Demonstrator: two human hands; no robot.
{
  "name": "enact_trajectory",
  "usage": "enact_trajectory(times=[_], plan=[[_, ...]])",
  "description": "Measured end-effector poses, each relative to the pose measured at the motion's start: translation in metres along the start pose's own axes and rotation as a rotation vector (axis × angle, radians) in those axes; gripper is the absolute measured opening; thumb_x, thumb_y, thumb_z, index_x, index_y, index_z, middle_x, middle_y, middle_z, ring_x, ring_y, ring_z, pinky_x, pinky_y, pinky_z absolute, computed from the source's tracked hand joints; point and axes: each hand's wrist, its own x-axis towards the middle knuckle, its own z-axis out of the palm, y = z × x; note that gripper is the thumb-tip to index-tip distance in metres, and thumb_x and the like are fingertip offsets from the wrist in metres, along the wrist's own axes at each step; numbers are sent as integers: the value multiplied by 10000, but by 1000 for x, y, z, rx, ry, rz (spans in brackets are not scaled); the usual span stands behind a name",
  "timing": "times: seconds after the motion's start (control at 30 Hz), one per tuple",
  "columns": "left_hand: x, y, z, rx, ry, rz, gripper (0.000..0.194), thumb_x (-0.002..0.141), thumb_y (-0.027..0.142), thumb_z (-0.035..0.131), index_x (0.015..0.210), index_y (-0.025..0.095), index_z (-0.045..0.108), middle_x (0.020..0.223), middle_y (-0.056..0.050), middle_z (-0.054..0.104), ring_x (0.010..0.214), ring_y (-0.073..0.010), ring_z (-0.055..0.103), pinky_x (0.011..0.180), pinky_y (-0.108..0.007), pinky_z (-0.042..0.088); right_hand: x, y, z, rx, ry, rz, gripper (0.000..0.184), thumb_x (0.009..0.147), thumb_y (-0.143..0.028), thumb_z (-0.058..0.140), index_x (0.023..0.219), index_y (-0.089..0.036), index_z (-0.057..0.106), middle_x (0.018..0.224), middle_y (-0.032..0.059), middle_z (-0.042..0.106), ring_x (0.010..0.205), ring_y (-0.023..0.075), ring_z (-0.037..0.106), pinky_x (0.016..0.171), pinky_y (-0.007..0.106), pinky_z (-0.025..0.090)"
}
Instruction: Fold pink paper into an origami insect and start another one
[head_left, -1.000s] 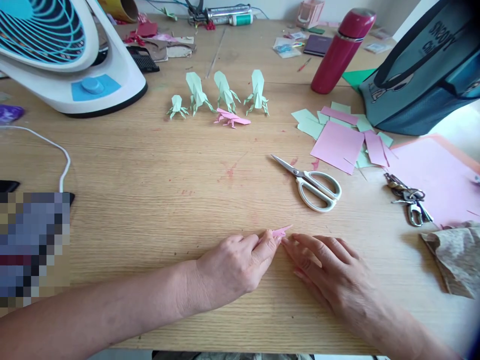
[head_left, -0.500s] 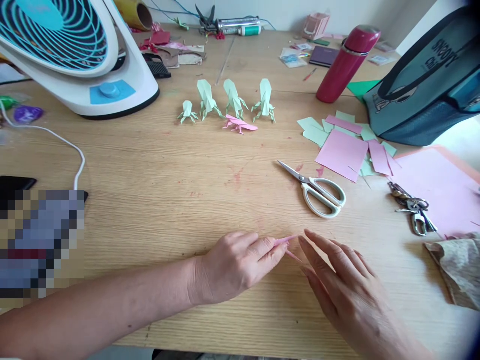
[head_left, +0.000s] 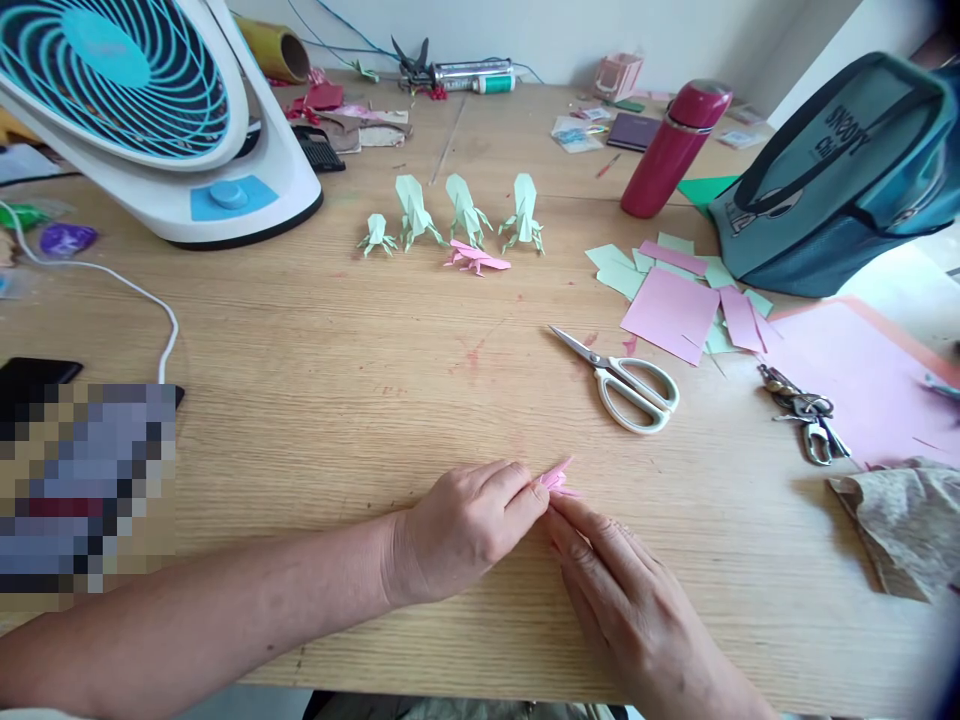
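Observation:
A small folded pink paper piece (head_left: 558, 478) lies on the wooden table (head_left: 360, 350) near the front edge. My left hand (head_left: 469, 525) pinches its left end with closed fingers. My right hand (head_left: 622, 600) comes in from the lower right, fingertips pressed together on the same piece. Further back stand several pale green folded paper figures (head_left: 457, 212) in a row, with one pink folded figure (head_left: 475, 259) lying in front of them.
White-handled scissors (head_left: 626, 385) lie right of centre. Pink and green paper sheets (head_left: 675, 300), keys (head_left: 806, 425), a red flask (head_left: 671, 150) and a teal bag (head_left: 832, 190) are at the right. A white fan (head_left: 150, 110), a white cable (head_left: 135, 290) and a phone (head_left: 30, 375) are at the left.
My right hand drew back with fingers spread, then came back onto the pink piece from lower down. My left hand kept its pinch. The camera tilted slightly.

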Motion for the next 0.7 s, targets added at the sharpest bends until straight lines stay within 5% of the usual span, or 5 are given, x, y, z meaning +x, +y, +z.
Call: enact_trajectory(times=[0.3,0.53,0.7], plan=[[1,-9,2,-287,-28,22,150,916,76,547,1019,147,630,922,-19,718,827,-145,618,743,-287,469,16,16,-4,61,52,79,301,975,-81,455,1241,-76,598,1200,168,662,1124,219,635,933,355,586],[12,-25,3,-214,-42,-184,174,954,219,551,1091,191,653,1141,-43,676,1065,-221,539,932,-383,417,18,19,-2,22,49,12,321,954,-58,494,1255,-68,604,1200,178,664,1046,255,625,879,418,555],[20,-30,7,-281,-170,-259,138,944,283,579,925,192,681,1015,-41,655,985,-206,533,900,-366,417,17,22,-7,41,-8,2,359,964,-84,498,1317,-72,562,1225,167,649,1048,264,594,881,437,531]])
